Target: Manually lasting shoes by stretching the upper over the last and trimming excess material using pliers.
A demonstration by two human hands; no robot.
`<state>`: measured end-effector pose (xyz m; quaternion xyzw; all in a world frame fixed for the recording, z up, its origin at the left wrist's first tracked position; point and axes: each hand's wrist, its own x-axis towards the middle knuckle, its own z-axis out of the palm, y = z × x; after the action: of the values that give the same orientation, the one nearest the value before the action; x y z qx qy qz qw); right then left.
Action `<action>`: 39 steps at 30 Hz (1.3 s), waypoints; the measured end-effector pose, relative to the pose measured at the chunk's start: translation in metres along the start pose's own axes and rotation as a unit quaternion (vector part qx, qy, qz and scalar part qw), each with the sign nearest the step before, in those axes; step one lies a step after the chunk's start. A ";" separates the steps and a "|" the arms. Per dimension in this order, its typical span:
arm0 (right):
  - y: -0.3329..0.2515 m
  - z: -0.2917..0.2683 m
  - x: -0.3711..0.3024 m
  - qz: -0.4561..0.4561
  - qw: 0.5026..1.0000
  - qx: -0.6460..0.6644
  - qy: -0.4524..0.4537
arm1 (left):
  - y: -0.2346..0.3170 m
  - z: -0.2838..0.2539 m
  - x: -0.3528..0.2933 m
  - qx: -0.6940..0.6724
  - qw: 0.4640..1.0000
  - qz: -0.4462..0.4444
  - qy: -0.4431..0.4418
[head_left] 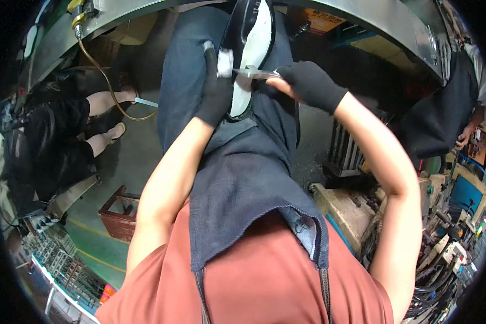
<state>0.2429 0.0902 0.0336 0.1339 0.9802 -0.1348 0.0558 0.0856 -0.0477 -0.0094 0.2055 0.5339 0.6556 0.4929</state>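
A long black shoe [236,29] lies sole-up across my thighs, its whitish underside [259,40] facing me. My left hand [215,89], in a black glove, grips the shoe along its left side. A white wrapping or pad [225,63] shows at its fingers; I cannot tell which. In the black-gloved right hand [308,83] is a thin, flat hand tool [257,74], pinched with a bare thumb and fingers. Its tip reaches over the middle of the white underside, close to the left fingers. Blur hides the exact kind of tool and whether it touches the sole.
A curved metal bench edge [146,8] runs in front of my knees. A yellow air fitting [76,11] with a hose [105,75] hangs at left. Co-workers sit at left [48,135] and right [443,113]. A red-brown box [119,213] stands on the floor; machinery [351,213] is at right.
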 end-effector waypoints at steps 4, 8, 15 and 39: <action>0.010 -0.054 0.014 0.183 0.816 0.439 -0.328 | -0.021 -0.032 0.010 0.336 0.918 0.207 0.032; -0.025 -0.104 0.032 -0.035 0.971 -0.026 -0.234 | -0.025 -0.038 0.013 0.430 0.866 0.244 0.078; -0.082 -0.042 0.003 -0.207 0.975 0.081 0.001 | -0.006 -0.036 0.025 0.356 0.924 0.142 0.026; -0.044 -0.030 -0.018 0.206 0.880 0.428 0.003 | 0.032 -0.019 0.039 -0.086 0.975 -0.185 -0.086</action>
<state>0.2454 0.0532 0.0761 0.3440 0.7774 -0.5263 0.0168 0.0402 -0.0222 0.0025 0.1157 0.4601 0.5759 0.6658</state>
